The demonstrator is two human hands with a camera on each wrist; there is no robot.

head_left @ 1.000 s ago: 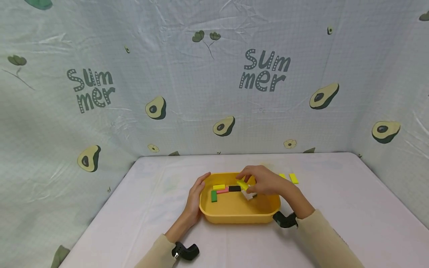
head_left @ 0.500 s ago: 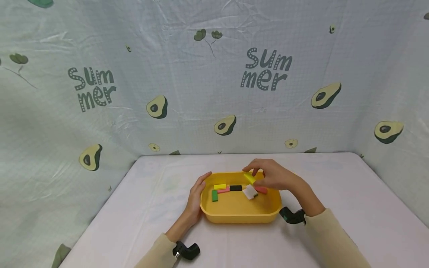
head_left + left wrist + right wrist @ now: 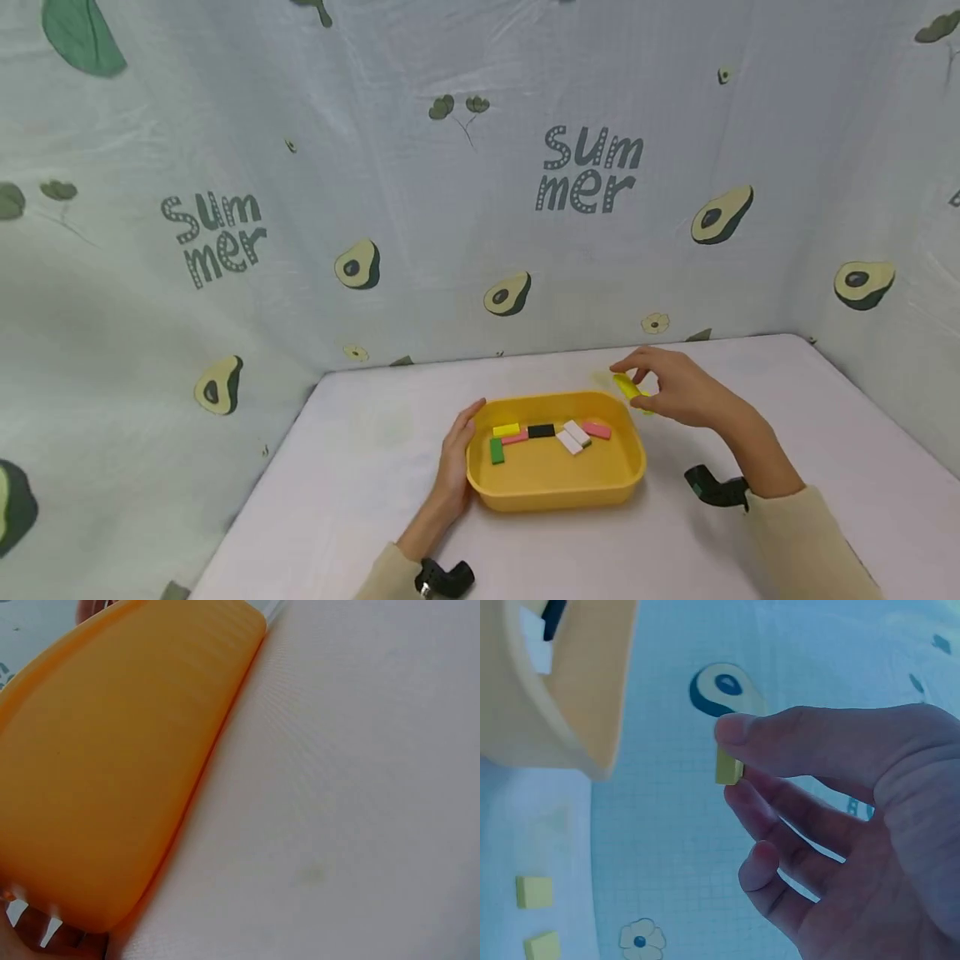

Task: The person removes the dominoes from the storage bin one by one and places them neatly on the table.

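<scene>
In the head view my left hand (image 3: 453, 463) holds the left end of a yellow plastic tray (image 3: 558, 496), its fingers curving round the outer wall. A few of those fingers (image 3: 64, 941) show beyond the tray's corner in the left wrist view. Off the tray's far right corner, my right hand (image 3: 686, 390) pinches a small yellow block (image 3: 727, 766) between thumb and fingertips. Inside the tray lie a yellow block (image 3: 506, 430), a green block (image 3: 497, 451), a black block (image 3: 541, 431), two white blocks (image 3: 573, 437) and two pink blocks (image 3: 597, 430).
Two more yellow blocks, a nearer one (image 3: 534, 892) and another (image 3: 542, 946), appear at the lower left of the right wrist view. A white cloth (image 3: 360, 483) covers the table. Behind it hangs a sheet (image 3: 420, 208) printed with avocados and lettering.
My right hand has carried the yellow block from above the tray to the right, past its rim. The left hand stays at the tray's left end. The head view has shifted slightly.
</scene>
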